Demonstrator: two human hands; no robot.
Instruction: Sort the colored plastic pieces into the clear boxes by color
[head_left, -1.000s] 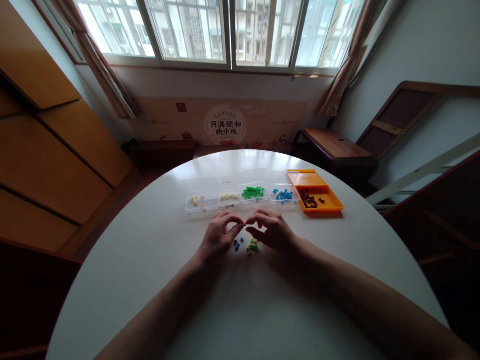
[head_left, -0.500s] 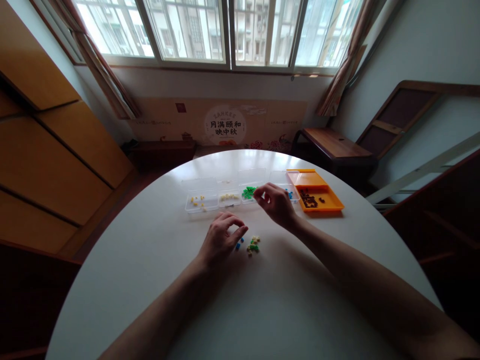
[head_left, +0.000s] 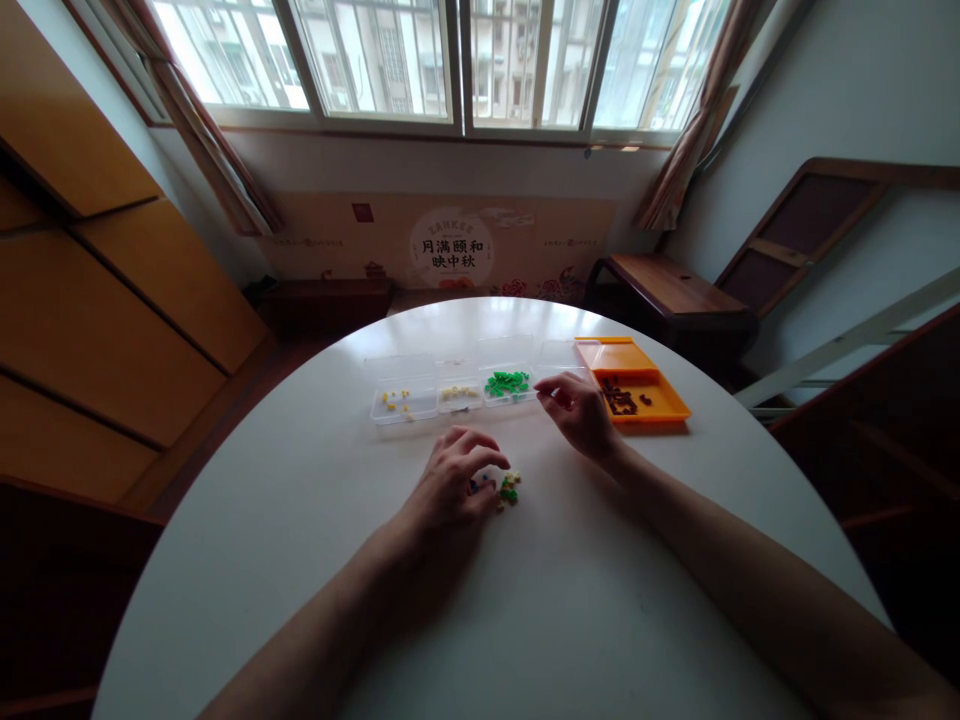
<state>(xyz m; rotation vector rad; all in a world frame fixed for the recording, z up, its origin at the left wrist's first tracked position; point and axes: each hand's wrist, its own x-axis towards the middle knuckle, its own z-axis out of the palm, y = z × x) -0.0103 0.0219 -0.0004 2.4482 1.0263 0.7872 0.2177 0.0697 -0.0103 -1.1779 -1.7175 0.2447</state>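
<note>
My left hand [head_left: 459,478] is low over the table, its fingers curved with the thumb and forefinger apart around a few small blue pieces [head_left: 484,479]. Right beside these lies a small pile of green and cream toy bricks [head_left: 511,488]. My right hand [head_left: 577,412] hovers at the right-hand clear box, fingertips drawn together in a pinch. Anything between them is too small to make out. Left of those fingertips stands a clear box of green bricks [head_left: 507,384]. The blue pieces in the right-hand box are hidden behind my right hand.
An orange open case [head_left: 658,398] with dark brown pieces [head_left: 619,401] sits on the right. To the left are a clear box of cream pieces [head_left: 459,394] and another with yellow pieces [head_left: 390,404]. All stand on a round white table [head_left: 300,500].
My right hand has moved right, from the green bricks' box to the box beside it. My left hand has shifted right and its fingers now reach around the blue pieces.
</note>
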